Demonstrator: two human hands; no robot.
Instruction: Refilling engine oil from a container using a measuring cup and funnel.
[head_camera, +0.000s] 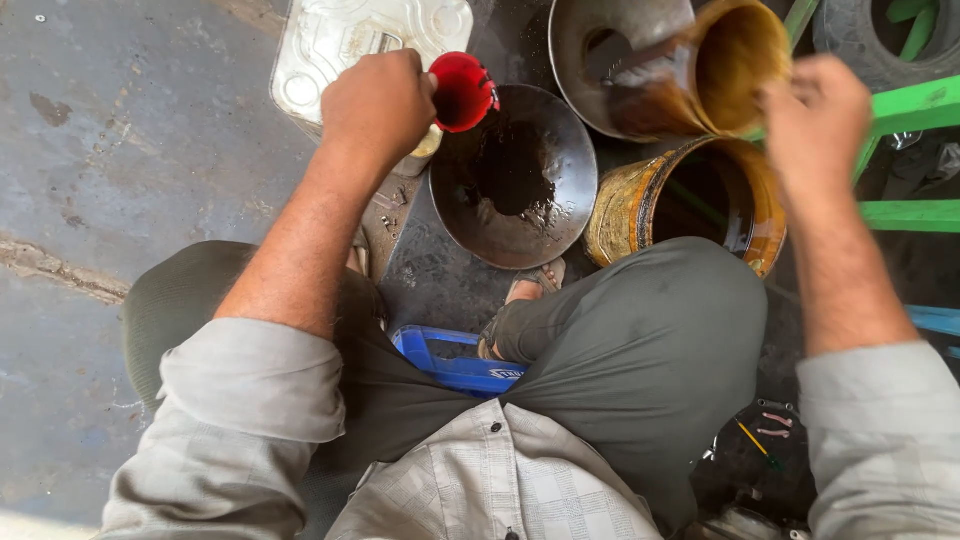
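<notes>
Left hand (378, 105) grips a tipped red cup (462, 92) over the oily pan (515, 178), already dark-pooled; right hand (815, 115) clutches a tilted amber container (725, 65).

Your left hand (378, 105) covered the near side of the red cup (463, 92) and part of the metal can (345, 40), whose top ran off the frame. Your right hand (815, 120) was blurred, so its grip on the tilted brown tin (735, 55) could not be told. Your knee hid the lower rim of the yellow bucket (625, 215).
</notes>
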